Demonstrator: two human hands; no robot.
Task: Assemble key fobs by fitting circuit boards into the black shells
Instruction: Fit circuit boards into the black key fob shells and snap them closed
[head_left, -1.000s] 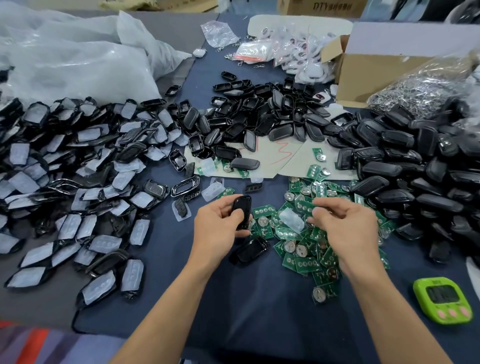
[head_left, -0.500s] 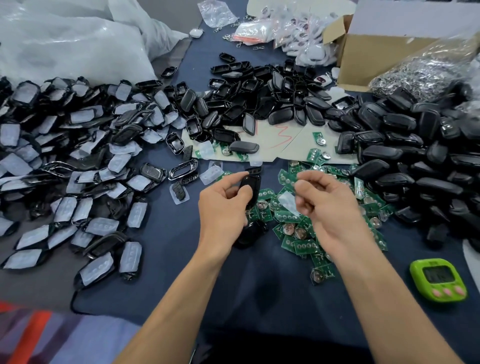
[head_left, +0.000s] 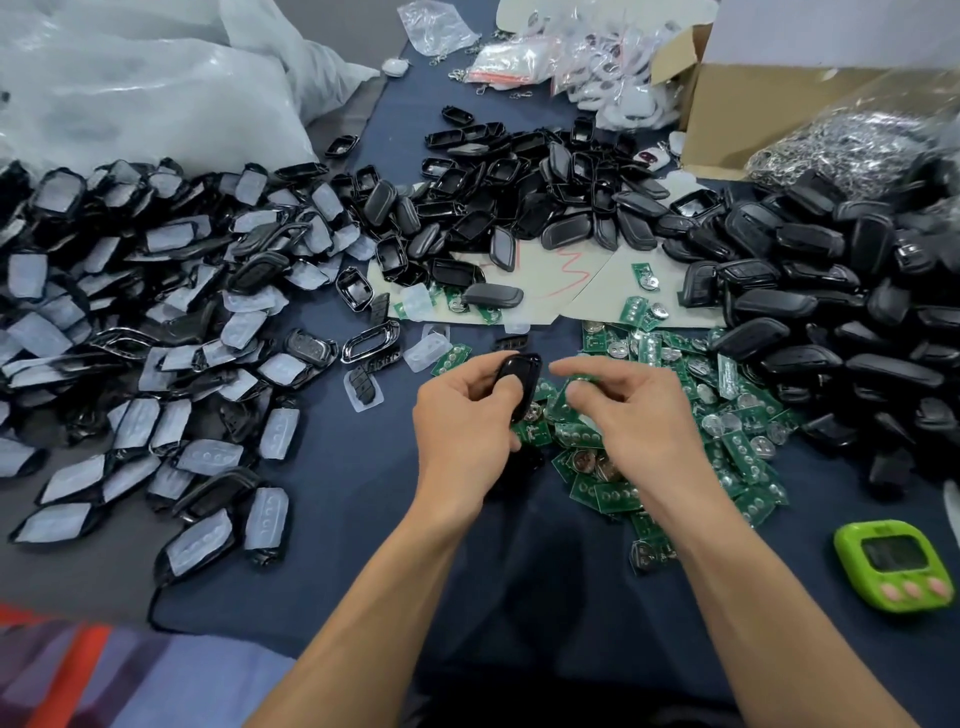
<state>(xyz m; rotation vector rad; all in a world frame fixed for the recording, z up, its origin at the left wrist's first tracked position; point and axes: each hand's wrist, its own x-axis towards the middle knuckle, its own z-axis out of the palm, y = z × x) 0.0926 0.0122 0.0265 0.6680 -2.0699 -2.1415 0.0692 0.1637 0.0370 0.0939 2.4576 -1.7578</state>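
Left hand (head_left: 467, 423): fingers curled round a black shell (head_left: 519, 376), held over the desk's (head_left: 363, 519) middle | right hand (head_left: 636, 415): fingers curled, blurred, hold unclear, just beside the shell | circuit boards (head_left: 610, 493): heaped beneath both hands

No clear text reads. A red hand-drawn zigzag mark (head_left: 563, 265) sits on the pale card sheet (head_left: 613, 291) mid-tabletop, not legible as any character. Green timer (head_left: 896, 564) near the right front edge: screen dim, digits unreadable. Red-printed plastic bags (head_left: 501, 65) at the far edge: print too small.
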